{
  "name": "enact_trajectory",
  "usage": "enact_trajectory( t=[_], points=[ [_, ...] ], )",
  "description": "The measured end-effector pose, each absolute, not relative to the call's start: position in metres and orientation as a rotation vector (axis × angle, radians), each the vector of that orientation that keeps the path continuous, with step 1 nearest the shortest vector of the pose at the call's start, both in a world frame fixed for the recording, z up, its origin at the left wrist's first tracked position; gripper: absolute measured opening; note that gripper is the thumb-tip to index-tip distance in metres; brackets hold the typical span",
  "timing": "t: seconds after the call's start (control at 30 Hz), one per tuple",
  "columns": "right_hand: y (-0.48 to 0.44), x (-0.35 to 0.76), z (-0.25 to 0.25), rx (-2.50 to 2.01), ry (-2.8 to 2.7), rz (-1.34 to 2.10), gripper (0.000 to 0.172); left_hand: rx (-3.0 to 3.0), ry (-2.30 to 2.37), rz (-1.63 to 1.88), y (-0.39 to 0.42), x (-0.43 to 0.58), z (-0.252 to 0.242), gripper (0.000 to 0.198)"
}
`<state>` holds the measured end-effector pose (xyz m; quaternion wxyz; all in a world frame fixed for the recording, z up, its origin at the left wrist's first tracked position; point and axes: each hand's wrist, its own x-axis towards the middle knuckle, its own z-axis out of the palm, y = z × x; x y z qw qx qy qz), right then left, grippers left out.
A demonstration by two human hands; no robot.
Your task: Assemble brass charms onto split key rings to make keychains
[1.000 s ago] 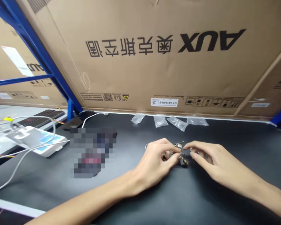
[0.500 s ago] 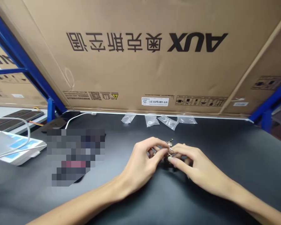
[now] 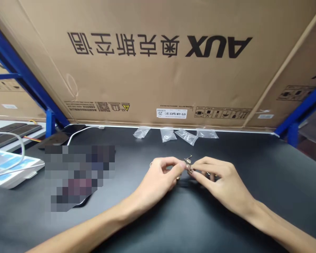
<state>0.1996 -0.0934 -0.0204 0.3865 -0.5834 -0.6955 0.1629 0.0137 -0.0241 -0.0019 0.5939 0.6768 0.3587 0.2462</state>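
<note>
Black workbench (image 3: 268,175) | plastic bags (image 3: 168,134) behind | left hand (image 3: 158,174), right hand (image 3: 216,174) gripping metal fitting (image 3: 189,162)

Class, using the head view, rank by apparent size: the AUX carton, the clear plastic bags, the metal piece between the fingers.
Largest first: the AUX cardboard carton, then the clear plastic bags, alike among themselves, then the metal piece.

Bright even light, soft sheen on black benchtop (image 3: 279,182), edges bowed, pixelated patch (image 3: 79,175).

Four clear plastic bags (image 3: 168,134) lie on the black workbench (image 3: 284,172) beneath a large AUX air-conditioner carton (image 3: 158,80).
</note>
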Motion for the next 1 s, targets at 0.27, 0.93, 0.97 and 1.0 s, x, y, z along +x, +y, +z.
enact_trajectory(
  t=[0.27,0.93,0.97,1.0],
  points=[
    [-0.095,0.203,-0.029,-1.480,-1.948,0.134,0.023,1.284,0.636,0.519,-0.020,0.013,-0.004,0.031],
    [-0.096,0.205,-0.033,-1.434,-2.070,-0.086,0.025,1.226,0.721,0.405,-0.021,0.013,-0.008,0.012],
    [-0.096,0.204,-0.032,-1.440,-2.056,-0.058,0.024,1.238,0.730,0.408,-0.021,0.013,-0.006,0.012],
    [-0.097,0.203,-0.032,-1.448,-2.035,-0.019,0.024,1.266,0.735,0.427,-0.021,0.013,-0.006,0.012]
  ],
)
